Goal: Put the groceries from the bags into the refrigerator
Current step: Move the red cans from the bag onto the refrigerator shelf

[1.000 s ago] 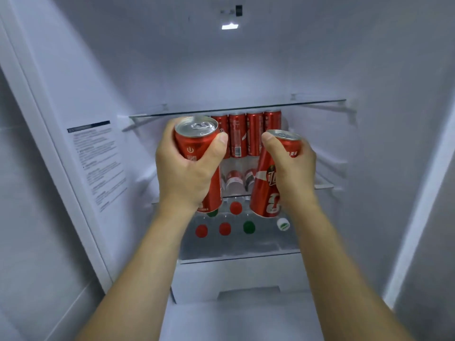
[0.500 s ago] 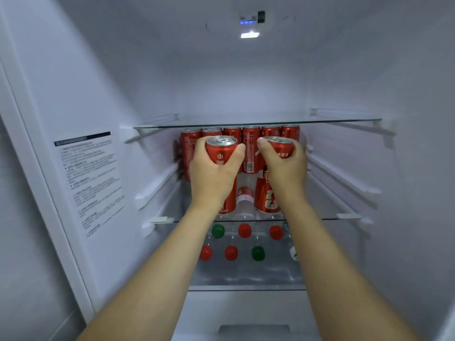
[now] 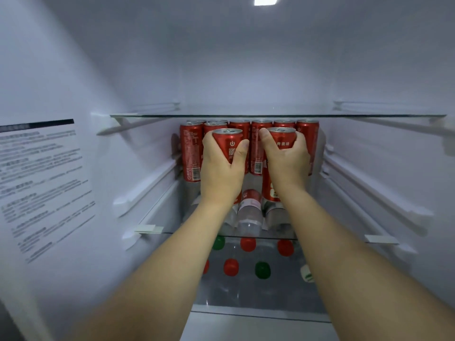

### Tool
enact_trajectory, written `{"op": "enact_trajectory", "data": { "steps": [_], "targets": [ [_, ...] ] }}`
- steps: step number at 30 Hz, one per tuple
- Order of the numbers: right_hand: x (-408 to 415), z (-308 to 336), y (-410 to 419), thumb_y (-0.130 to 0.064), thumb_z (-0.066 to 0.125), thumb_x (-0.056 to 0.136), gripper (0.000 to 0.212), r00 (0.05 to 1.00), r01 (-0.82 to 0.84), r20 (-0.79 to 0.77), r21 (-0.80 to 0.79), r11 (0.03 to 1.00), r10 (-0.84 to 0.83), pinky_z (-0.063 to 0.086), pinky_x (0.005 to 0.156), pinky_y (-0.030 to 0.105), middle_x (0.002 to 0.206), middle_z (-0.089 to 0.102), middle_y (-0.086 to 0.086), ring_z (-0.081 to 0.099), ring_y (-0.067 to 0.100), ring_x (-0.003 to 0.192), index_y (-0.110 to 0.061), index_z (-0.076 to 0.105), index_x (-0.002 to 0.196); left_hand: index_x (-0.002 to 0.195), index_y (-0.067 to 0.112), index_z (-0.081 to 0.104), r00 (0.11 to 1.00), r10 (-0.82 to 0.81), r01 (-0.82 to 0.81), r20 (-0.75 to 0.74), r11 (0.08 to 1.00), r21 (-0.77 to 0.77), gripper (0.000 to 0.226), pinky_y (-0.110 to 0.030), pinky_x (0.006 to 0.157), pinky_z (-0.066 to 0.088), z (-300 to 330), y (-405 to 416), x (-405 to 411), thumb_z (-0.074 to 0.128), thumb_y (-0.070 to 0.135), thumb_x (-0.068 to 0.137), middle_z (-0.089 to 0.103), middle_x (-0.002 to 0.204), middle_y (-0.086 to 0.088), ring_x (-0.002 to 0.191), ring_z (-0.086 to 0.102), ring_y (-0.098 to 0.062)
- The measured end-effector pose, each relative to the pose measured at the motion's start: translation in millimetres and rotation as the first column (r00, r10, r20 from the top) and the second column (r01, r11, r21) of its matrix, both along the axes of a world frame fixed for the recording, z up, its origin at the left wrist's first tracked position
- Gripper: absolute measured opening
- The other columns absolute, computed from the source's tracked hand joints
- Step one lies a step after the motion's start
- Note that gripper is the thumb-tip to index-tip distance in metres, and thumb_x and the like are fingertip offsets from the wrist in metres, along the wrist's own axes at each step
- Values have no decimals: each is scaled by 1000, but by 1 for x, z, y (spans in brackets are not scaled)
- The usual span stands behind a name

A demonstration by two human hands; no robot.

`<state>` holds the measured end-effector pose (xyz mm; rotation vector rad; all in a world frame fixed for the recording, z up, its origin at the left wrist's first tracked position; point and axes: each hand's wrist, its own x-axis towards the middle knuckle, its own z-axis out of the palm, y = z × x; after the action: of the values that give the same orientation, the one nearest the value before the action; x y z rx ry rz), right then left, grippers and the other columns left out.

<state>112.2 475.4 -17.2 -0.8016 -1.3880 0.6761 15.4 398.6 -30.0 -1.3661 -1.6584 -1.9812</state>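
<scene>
My left hand [image 3: 220,168] grips a tall red can [image 3: 229,142] near its top, deep inside the open refrigerator. My right hand [image 3: 286,161] grips a second red can [image 3: 283,140] beside it. Both cans stand upright over the middle glass shelf [image 3: 157,228], just in front of a row of several red cans [image 3: 190,151] lined up at the back. Whether the held cans' bases touch the shelf is hidden by my hands and wrists.
An upper glass shelf [image 3: 278,116] runs close above the can tops. Bottles with red and green caps [image 3: 247,244] stand on the shelf below, seen through the glass. A printed label [image 3: 41,183] covers the left wall. Rails line both side walls.
Both hands have carried their cans forward and deeper into the refrigerator, from in front of the shelf to just before the back row of cans. My view has moved closer.
</scene>
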Motion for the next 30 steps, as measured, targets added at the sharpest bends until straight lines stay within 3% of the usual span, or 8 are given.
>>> {"op": "enact_trajectory", "data": {
  "steps": [4, 7, 11, 13, 21, 25, 27, 30],
  "targets": [
    [-4, 1, 23, -70, 65, 74, 59, 999, 51, 15, 13, 999, -51, 55, 73, 28, 90, 68, -10, 66, 6, 82, -23, 58, 108, 137, 17, 33, 997, -72, 68, -30, 990, -122, 53, 0, 85, 37, 4, 17, -3, 59, 39, 97, 49, 126, 8, 112, 50, -3],
    [-5, 1, 39, -65, 65, 77, 56, 998, 62, 33, 18, 998, -62, 52, 70, 25, 90, 66, -11, 64, 5, 79, -21, 57, 110, 141, 18, 28, 996, -66, 54, -53, 976, -210, 57, -26, 104, 42, 7, 26, -7, 56, 41, 97, 46, 135, 5, 122, 47, -10],
    [-8, -1, 52, -62, 65, 80, 51, 999, 43, 23, 37, 998, -44, 48, 66, 18, 89, 65, -14, 63, 0, 79, -22, 57, 111, 154, 18, 13, 993, 50, -86, -109, 933, -351, 71, -42, 116, 22, 6, 36, -8, 47, 49, 99, 31, 155, -4, 140, 22, -24],
    [-8, -4, 56, -60, 66, 81, 48, 1000, 16, 13, 48, 999, -16, 45, 66, 15, 88, 64, -15, 61, -4, 78, -23, 56, 111, 156, 16, 2, 986, 79, -129, -146, 916, -380, 76, -44, 118, 12, 2, 42, -6, 42, 48, 100, 20, 161, -3, 143, 13, -23],
    [0, -13, 61, -56, 62, 87, 53, 993, -115, 16, 103, 988, 114, 45, 76, 8, 102, 65, -12, 61, -6, 91, -20, 52, 124, 157, 18, -2, 979, 115, -167, -170, 928, -333, 82, -45, 120, 10, -8, 49, -7, 50, 42, 98, 8, 158, -8, 145, 9, -26],
    [0, -20, 63, -65, 55, 86, 71, 980, -196, 33, 74, 978, 194, 48, 96, 27, 126, 58, -5, 57, 6, 115, -19, 40, 138, 157, 19, -8, 959, 154, -234, -239, 905, -355, 88, -45, 119, 14, -11, 47, -7, 50, 44, 97, 10, 155, -10, 143, 14, -27],
    [-3, -25, 62, -72, 48, 86, 82, 969, -234, 88, 31, 972, 231, 37, 112, 42, 144, 45, 1, 43, 16, 133, -19, 30, 146, 157, 19, -10, 943, 184, -281, -277, 886, -367, 89, -46, 118, 17, -12, 47, -7, 49, 48, 97, 12, 155, -13, 142, 16, -29],
    [-7, -28, 62, -56, 41, 97, 71, 953, -222, 209, -13, 975, 219, 19, 116, 41, 154, 24, 5, 20, 20, 143, -21, 16, 154, 157, 17, -12, 934, 203, -313, -295, 864, -395, 88, -48, 116, 21, -14, 46, -8, 45, 51, 99, 13, 154, -15, 140, 20, -33]
  ]
}}
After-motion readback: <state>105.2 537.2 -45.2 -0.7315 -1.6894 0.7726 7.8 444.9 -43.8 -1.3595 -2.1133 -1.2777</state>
